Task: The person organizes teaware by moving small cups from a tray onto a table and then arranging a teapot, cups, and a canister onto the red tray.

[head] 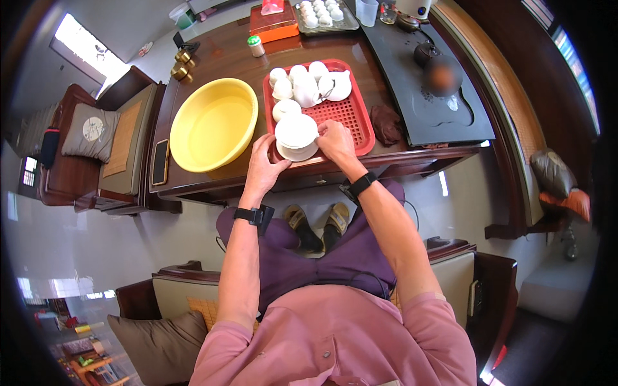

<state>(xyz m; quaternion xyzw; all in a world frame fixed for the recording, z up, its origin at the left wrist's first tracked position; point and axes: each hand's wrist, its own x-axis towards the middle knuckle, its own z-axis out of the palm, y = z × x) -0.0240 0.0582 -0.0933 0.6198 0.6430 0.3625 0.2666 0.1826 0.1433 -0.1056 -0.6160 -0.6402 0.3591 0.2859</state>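
A white lidded tea bowl (296, 130) stands on a white saucer (298, 153) at the near left corner of a red plastic basket (368, 140). My left hand (264, 166) is at its left side, thumb by the saucer's rim. My right hand (335, 141) has its fingers closed at the bowl's right edge. Behind the bowl in the basket are a round white piece (287, 111), several small white cups (283, 89) and white pitchers or pots (335, 87). A yellow plastic basin (212, 125) of what looks like clear water stands left of the basket.
Right of the basket lie a crumpled brown cloth (385, 125) and a dark tea tray (434, 116) with a small dark teapot (426, 54). Farther back are a green-lidded jar (256, 46), an orange-red box (274, 24) and a metal tray (330, 26) of white cups. A phone (160, 162) lies far left.
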